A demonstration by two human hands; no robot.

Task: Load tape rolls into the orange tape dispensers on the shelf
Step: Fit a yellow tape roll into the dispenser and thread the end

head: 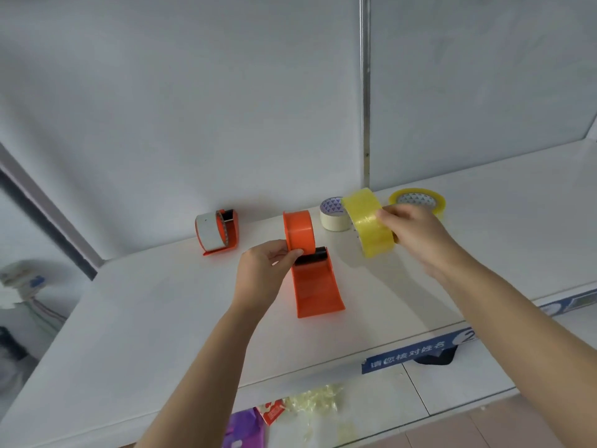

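Left hand pinches the empty orange dispenser mid-shelf | right hand closed on a yellow tape roll, lifted just beside it | best: steady the dispenser, line the core up with the hub | blurred roll; hub hidden; a loaded dispenser near the back edge.

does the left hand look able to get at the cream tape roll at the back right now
Probably not directly. The left hand is gripping the orange dispenser, whose drum stands between it and the cream tape roll. It would need to let go and go around; the right hand is nearer.
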